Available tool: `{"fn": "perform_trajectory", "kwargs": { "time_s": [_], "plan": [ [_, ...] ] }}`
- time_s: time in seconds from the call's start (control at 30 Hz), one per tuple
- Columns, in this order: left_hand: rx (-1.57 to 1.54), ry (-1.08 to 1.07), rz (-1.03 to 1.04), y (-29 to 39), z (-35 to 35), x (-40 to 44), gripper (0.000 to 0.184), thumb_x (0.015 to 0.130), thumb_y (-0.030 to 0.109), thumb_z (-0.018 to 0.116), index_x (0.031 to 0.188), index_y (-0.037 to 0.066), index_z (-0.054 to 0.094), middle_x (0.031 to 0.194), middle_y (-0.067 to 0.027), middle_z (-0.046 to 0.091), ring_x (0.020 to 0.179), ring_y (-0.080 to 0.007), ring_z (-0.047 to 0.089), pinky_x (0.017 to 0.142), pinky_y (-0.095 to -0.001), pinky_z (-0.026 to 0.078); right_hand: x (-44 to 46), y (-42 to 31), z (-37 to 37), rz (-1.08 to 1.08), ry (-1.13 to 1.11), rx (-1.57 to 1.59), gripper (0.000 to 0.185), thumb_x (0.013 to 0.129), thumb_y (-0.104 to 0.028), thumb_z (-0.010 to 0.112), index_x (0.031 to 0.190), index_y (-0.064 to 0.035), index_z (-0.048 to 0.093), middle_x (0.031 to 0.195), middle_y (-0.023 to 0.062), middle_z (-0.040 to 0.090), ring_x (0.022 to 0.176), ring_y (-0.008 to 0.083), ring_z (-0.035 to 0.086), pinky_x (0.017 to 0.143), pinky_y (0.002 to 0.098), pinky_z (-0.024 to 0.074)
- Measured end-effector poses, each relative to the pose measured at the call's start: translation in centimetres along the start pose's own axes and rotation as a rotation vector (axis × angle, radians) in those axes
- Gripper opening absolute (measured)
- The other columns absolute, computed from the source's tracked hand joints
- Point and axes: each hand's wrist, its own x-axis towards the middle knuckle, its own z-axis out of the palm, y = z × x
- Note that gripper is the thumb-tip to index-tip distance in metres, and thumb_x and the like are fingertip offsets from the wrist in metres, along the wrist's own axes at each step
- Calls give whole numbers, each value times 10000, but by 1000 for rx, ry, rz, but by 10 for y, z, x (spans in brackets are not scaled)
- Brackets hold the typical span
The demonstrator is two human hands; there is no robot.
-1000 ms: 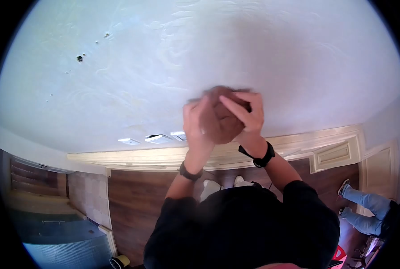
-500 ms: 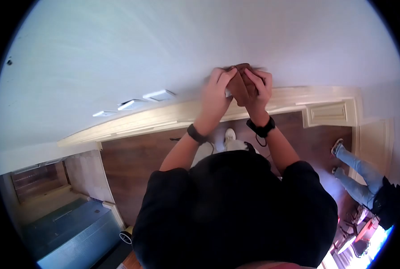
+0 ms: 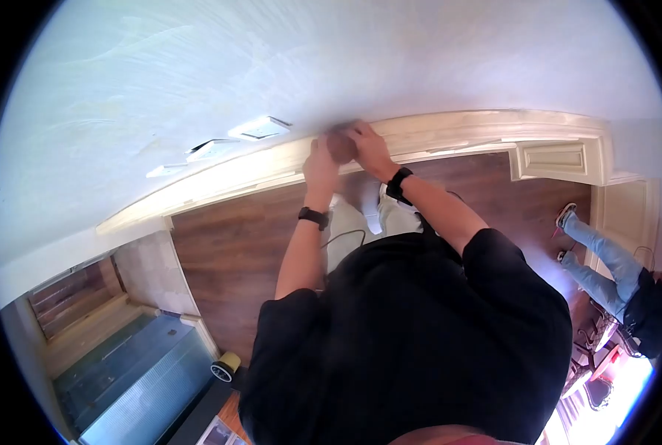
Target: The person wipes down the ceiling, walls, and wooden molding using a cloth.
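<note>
Brown item (image 3: 342, 147), blurred, is held between left hand (image 3: 318, 164) and right hand (image 3: 372, 150), two o'clock from the former, nine from the latter, neither clearly nearer, long axis indeterminable.

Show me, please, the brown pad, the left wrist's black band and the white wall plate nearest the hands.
Brown pad (image 3: 342, 148): head view, its blurred middle.
Black band (image 3: 313, 217): head view, its middle.
White wall plate (image 3: 260, 128): head view, its face.
</note>
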Motion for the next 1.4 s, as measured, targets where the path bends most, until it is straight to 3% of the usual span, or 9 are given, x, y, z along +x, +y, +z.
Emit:
{"fn": "perform_trajectory", "kwargs": {
  "time_s": [0.23,0.37,0.53,0.57,0.67,0.93,1.03,1.23,1.4],
  "plan": [
    [129,-264,-91,11,6,-8,398,875,137,556,1226,66,384,1088,-228,600,824,-425,652,675,-510,518,-11,5,6,-26,-89,-31,358,804,-57,615,1149,-148,649,1073,100,598,1030,298,573,851,386,499],
    [106,-276,56,32,18,-10,419,876,148,563,1215,20,353,950,-222,649,813,-407,661,668,-486,522,-18,15,-18,154,-159,172,388,777,-53,641,1156,-134,642,1100,101,592,1040,315,565,869,400,498],
    [-11,-315,81,48,65,3,444,872,172,585,1209,0,351,826,-176,683,792,-387,668,679,-460,524,-32,31,-60,113,-55,-85,488,679,-29,696,1154,-128,640,1100,93,584,1032,317,556,855,398,500],
    [18,-368,96,52,81,7,336,880,101,534,1181,31,400,923,-202,658,805,-360,671,674,-452,537,-36,36,-68,138,-27,-100,495,680,-4,677,1158,-127,641,1094,91,585,1030,316,556,848,391,502],
    [-26,-267,357,70,120,10,345,877,117,533,1179,25,393,907,-214,665,792,-367,674,675,-455,537,-51,65,-91,219,51,-130,485,688,37,645,1148,-117,649,1087,96,588,1037,316,557,852,382,498],
    [-6,-347,333,160,139,18,425,806,70,610,1150,-9,373,859,-179,659,775,-345,674,650,-436,535,-70,93,-152,316,103,-219,477,685,69,650,1130,-105,657,1050,87,598,1021,315,565,842,370,490],
    [45,-383,341,151,132,19,266,882,156,527,1102,44,428,831,-163,688,762,-316,694,636,-413,549,-66,93,-143,314,127,-272,389,733,20,627,1088,-132,681,1018,70,601,989,294,578,801,372,507],
    [38,-423,112,96,89,10,381,845,91,585,1167,47,387,829,-169,681,761,-323,692,640,-433,547,-44,68,-91,281,-25,-233,319,773,-68,623,1079,-134,683,1004,71,598,984,288,581,796,398,511],
    [-3,-310,92,8,42,-9,351,899,189,546,1192,57,405,867,-186,680,808,-379,671,679,-478,523,-15,6,-23,149,-139,-153,368,765,-31,588,1100,-147,686,1000,86,597,954,299,588,767,385,528]
  ]
}}
